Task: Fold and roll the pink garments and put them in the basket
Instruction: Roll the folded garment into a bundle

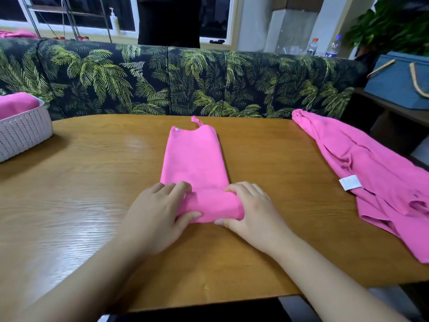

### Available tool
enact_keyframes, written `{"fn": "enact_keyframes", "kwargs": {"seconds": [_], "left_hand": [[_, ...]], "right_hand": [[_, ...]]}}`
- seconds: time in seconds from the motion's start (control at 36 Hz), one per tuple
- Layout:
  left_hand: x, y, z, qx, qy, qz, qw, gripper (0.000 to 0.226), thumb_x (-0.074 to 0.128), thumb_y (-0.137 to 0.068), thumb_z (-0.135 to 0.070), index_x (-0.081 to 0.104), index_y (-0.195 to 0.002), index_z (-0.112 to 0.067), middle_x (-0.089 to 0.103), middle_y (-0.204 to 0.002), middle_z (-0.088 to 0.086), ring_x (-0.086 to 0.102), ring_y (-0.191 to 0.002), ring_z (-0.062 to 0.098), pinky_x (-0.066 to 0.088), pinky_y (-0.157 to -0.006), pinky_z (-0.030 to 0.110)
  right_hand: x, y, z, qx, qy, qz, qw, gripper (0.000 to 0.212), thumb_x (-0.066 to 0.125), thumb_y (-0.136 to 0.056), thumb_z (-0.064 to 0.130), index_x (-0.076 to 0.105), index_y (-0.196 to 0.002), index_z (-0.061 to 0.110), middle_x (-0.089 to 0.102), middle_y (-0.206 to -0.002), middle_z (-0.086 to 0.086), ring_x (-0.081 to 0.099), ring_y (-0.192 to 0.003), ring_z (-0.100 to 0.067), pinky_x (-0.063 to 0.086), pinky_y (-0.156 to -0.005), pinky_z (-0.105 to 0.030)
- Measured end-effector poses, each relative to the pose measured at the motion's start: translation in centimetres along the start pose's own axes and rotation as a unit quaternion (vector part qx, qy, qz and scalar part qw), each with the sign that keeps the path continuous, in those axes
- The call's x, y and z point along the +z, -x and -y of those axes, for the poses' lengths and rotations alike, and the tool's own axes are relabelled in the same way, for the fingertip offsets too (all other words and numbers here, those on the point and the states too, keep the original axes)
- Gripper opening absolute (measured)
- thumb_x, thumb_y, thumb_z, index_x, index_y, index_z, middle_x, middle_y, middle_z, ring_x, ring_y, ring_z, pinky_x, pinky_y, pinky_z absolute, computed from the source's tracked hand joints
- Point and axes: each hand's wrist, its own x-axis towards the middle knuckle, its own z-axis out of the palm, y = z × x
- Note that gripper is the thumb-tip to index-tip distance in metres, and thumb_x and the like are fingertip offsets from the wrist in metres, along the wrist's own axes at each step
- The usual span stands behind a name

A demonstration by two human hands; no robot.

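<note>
The fingers (178, 187) of the left hand (157, 212) curl over the top of the rolled end of the folded pink garment (195, 159), and the thumb presses against the near side of the roll — the hand grips the left end of the roll. The right hand (253, 212) mirrors this hold: its fingers lie curved over the top right of the roll and its thumb tucks against the near lower edge, so the roll is clamped between both hands.

From left to right, the layout is as follows. A pale woven basket (23, 133) stands at the far left edge of the wooden table (81, 182), with pink cloth (16, 105) already lying inside it. The folded pink garment occupies the centre of the table as a long narrow strip running away from the person. Its near end is rolled up; the remaining length lies flat on the tabletop. A small white button (177, 129) shows at the far left corner of the strip, and a thin loop (196, 120) projects from the far edge.

A second pink garment (371, 177) lies unfolded and creased on the right side of the table — well apart from the hands — with a white label (350, 182) facing up. Part of it hangs over the right edge.

Behind the table runs a sofa (185, 82) in a palm-leaf print. A blue bag (399, 82) rests on a surface at far right.
</note>
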Motion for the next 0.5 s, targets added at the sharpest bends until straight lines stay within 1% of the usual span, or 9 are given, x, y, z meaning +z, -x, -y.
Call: {"fn": "enact_keyframes", "kwargs": {"seconds": [0.06, 0.11, 0.19, 0.25, 0.28, 0.33, 0.42, 0.44, 0.5], "left_hand": [[-0.7, 1.8, -1.3, 0.002, 0.004, 0.000, 1.000, 0.046, 0.044, -0.083, -0.060, 0.052, -0.102, -0.020, 0.066, -0.083, -0.001, 0.061, -0.072, 0.027, 0.051, -0.060, 0.035], [-1.3, 3.3, -2.5, 0.005, 0.000, -0.004, 1.000, 0.045, 0.043, -0.084, -0.061, 0.052, -0.102, -0.021, 0.065, -0.081, -0.002, 0.060, -0.071, 0.027, 0.051, -0.060, 0.037], [-2.1, 5.2, -3.8, -0.001, 0.012, -0.019, 1.000, 0.048, 0.037, -0.087, -0.066, 0.054, -0.100, -0.023, 0.065, -0.079, -0.007, 0.059, -0.068, 0.022, 0.051, -0.058, 0.033], [-2.6, 6.0, -4.2, -0.001, 0.028, -0.026, 0.999, 0.051, 0.031, -0.089, -0.069, 0.056, -0.097, -0.026, 0.063, -0.075, -0.011, 0.058, -0.066, 0.019, 0.048, -0.055, 0.028], [-2.9, 6.3, -4.3, 0.001, 0.033, -0.028, 0.999, 0.051, 0.030, -0.089, -0.069, 0.056, -0.096, -0.027, 0.062, -0.073, -0.013, 0.059, -0.064, 0.017, 0.046, -0.053, 0.027], [-3.4, 6.7, -4.4, 0.006, 0.037, -0.029, 0.999, 0.050, 0.028, -0.088, -0.072, 0.056, -0.095, -0.030, 0.056, -0.068, -0.017, 0.059, -0.062, 0.015, 0.043, -0.050, 0.026], [-3.8, 6.9, -4.5, 0.004, 0.040, -0.022, 0.999, 0.051, 0.023, -0.087, -0.074, 0.054, -0.094, -0.034, 0.036, -0.065, -0.023, 0.059, -0.060, 0.014, 0.042, -0.047, 0.027], [-3.9, 7.0, -4.4, 0.000, 0.048, -0.014, 0.999, 0.053, 0.021, -0.087, -0.074, 0.054, -0.095, -0.035, 0.038, -0.065, -0.022, 0.059, -0.063, 0.014, 0.044, -0.049, 0.028], [-4.1, 6.8, -4.3, -0.006, 0.075, 0.019, 0.997, 0.056, 0.018, -0.088, -0.073, 0.056, -0.100, -0.033, 0.056, -0.076, -0.019, 0.062, -0.074, 0.015, 0.050, -0.059, 0.033]], "right_hand": [[-0.4, 2.0, 0.3, -0.005, -0.021, 0.007, 1.000, 0.076, 0.053, -0.065, 0.072, 0.054, -0.123, 0.023, 0.052, -0.120, 0.012, 0.043, -0.112, -0.008, 0.038, -0.096, -0.030], [-0.7, 3.7, 0.6, -0.011, -0.029, 0.018, 0.999, 0.076, 0.052, -0.065, 0.073, 0.053, -0.123, 0.024, 0.051, -0.118, 0.014, 0.042, -0.110, -0.006, 0.039, -0.096, -0.029], [-1.4, 5.9, 1.6, -0.014, -0.025, 0.027, 0.999, 0.084, 0.050, -0.064, 0.079, 0.048, -0.125, 0.023, 0.046, -0.115, 0.017, 0.040, -0.107, -0.002, 0.038, -0.094, -0.027], [-2.0, 7.2, 2.5, 0.023, -0.034, 0.063, 0.997, 0.094, 0.044, -0.058, 0.088, 0.038, -0.129, 0.026, 0.036, -0.114, 0.021, 0.033, -0.107, 0.003, 0.032, -0.092, -0.020], [-2.2, 7.7, 2.8, 0.036, -0.037, 0.074, 0.996, 0.094, 0.038, -0.057, 0.087, 0.035, -0.129, 0.027, 0.034, -0.114, 0.021, 0.032, -0.108, 0.003, 0.030, -0.091, -0.018], [-2.5, 8.4, 3.2, 0.050, -0.039, 0.087, 0.994, 0.093, 0.032, -0.057, 0.087, 0.033, -0.128, 0.028, 0.034, -0.116, 0.020, 0.034, -0.111, 0.001, 0.031, -0.092, -0.019], [-2.9, 8.7, 3.7, 0.058, -0.027, 0.111, 0.992, 0.088, 0.028, -0.056, 0.088, 0.031, -0.123, 0.032, 0.036, -0.114, 0.019, 0.038, -0.109, -0.004, 0.037, -0.090, -0.024], [-3.0, 8.6, 3.8, 0.057, -0.024, 0.117, 0.991, 0.083, 0.029, -0.057, 0.087, 0.030, -0.120, 0.033, 0.036, -0.112, 0.019, 0.038, -0.107, -0.003, 0.036, -0.088, -0.024], [-3.3, 8.3, 4.1, 0.054, -0.026, 0.120, 0.991, 0.071, 0.039, -0.062, 0.082, 0.030, -0.113, 0.034, 0.037, -0.108, 0.018, 0.038, -0.103, -0.003, 0.031, -0.083, -0.023]]}}
